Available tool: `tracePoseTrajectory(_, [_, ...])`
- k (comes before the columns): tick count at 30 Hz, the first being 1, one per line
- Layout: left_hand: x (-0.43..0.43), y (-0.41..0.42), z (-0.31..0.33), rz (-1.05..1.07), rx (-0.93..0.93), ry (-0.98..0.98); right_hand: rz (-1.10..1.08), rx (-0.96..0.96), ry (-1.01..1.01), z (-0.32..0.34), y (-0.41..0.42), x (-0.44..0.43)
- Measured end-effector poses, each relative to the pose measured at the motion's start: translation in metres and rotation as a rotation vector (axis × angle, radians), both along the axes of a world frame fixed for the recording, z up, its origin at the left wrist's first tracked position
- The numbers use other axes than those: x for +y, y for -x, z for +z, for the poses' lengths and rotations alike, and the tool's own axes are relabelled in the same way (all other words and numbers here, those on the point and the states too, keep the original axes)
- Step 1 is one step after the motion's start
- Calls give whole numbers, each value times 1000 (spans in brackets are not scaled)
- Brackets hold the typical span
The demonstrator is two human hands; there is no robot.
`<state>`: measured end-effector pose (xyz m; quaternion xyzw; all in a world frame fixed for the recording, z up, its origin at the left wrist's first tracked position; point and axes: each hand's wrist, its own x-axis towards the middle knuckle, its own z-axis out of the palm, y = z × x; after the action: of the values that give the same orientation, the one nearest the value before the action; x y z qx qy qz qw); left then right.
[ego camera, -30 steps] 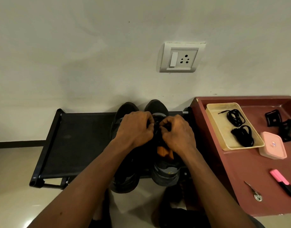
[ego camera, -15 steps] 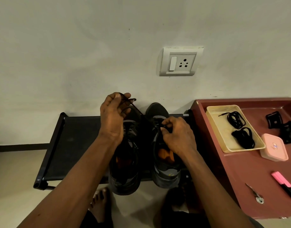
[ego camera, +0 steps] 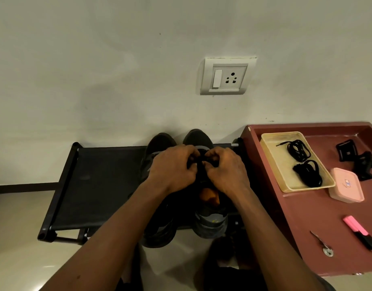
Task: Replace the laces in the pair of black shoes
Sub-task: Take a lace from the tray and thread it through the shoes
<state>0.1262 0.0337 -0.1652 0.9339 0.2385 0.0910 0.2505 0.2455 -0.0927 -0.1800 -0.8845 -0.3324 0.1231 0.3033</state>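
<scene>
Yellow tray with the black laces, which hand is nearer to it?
Right. The right hand is over the shoes, left of the tray; the left hand is beside it, farther left.

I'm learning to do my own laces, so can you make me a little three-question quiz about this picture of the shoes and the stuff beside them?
1. True or false: the left hand and the right hand both curl their fingers at the lace of the right-hand shoe.
2. How many spare lace bundles lie in the cream tray? A one. B two. C four.
3. Fill in: the highlighter on the red-brown table is black and ____.

Key: 1 true; 2 B; 3 pink.
</scene>
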Motion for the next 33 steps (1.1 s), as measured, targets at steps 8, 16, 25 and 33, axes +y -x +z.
tracePoseTrajectory(8, [5,-1,-5,40,-2,-258,6,45,-3,-1,-2,0])
tracePoseTrajectory(16, [16,11,6,377,-311,-14,-9,59,-15,-2,-1,1])
tracePoseTrajectory(25, [29,20,17,638,-756,369,-6,53,-25,-2,-1,2])
tracePoseTrajectory(33, [30,23,24,684,-893,578,-7,52,-29,-2,1,2])
